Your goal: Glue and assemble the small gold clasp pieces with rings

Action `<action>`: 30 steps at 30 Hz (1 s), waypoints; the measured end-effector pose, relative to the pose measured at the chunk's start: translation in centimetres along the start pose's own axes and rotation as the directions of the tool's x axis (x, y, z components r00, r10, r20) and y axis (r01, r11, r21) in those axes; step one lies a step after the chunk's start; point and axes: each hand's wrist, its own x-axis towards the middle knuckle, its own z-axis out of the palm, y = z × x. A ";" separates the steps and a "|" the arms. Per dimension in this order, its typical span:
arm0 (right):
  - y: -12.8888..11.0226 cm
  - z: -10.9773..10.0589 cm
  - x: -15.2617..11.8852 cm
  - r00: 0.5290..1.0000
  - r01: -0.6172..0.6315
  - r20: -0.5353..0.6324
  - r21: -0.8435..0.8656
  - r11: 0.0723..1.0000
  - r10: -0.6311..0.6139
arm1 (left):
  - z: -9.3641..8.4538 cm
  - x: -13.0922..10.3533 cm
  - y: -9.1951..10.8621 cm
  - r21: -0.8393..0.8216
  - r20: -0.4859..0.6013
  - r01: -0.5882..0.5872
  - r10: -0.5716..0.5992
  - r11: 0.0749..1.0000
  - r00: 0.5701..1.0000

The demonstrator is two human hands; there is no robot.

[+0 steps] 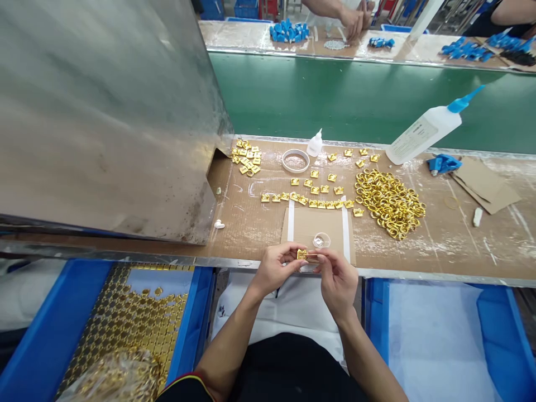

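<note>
My left hand [278,267] pinches a small gold piece [301,254] over the front edge of the bench. My right hand [338,276] is closed on a thin stick [312,255] whose tip meets the gold piece. Just behind my hands, a small clear cup [321,240] sits on a cardboard sheet [307,223] with white tape strips. A row of gold pieces [321,204] runs along the sheet's back edge, with more scattered behind it. To the right lies a heap of gold rings [391,204].
A large metal panel [104,111] rises at the left. A small bottle [315,144], a tape roll [295,161] and a tilted large bottle [425,134] stand behind. Blue bins [201,318] flank my lap. Across the green belt [301,95] are another person's hands.
</note>
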 end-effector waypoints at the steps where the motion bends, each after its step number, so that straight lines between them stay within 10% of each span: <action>1: 0.0 -0.1 0.0 1.000 -0.012 -0.004 0.007 1.000 0.012 | 0.0 0.0 0.0 -0.008 -0.005 0.005 -0.006 1.000 1.000; 13: 2.1 -2.2 2.2 0.976 0.114 -0.132 -0.363 0.925 -0.173 | 0.2 0.1 0.6 -0.049 -0.057 0.066 -0.069 0.997 0.996; 30: 3.3 -2.1 2.7 0.982 0.084 -0.146 -0.244 0.966 -0.122 | 0.3 0.1 0.7 -0.030 -0.054 0.055 -0.056 0.998 0.997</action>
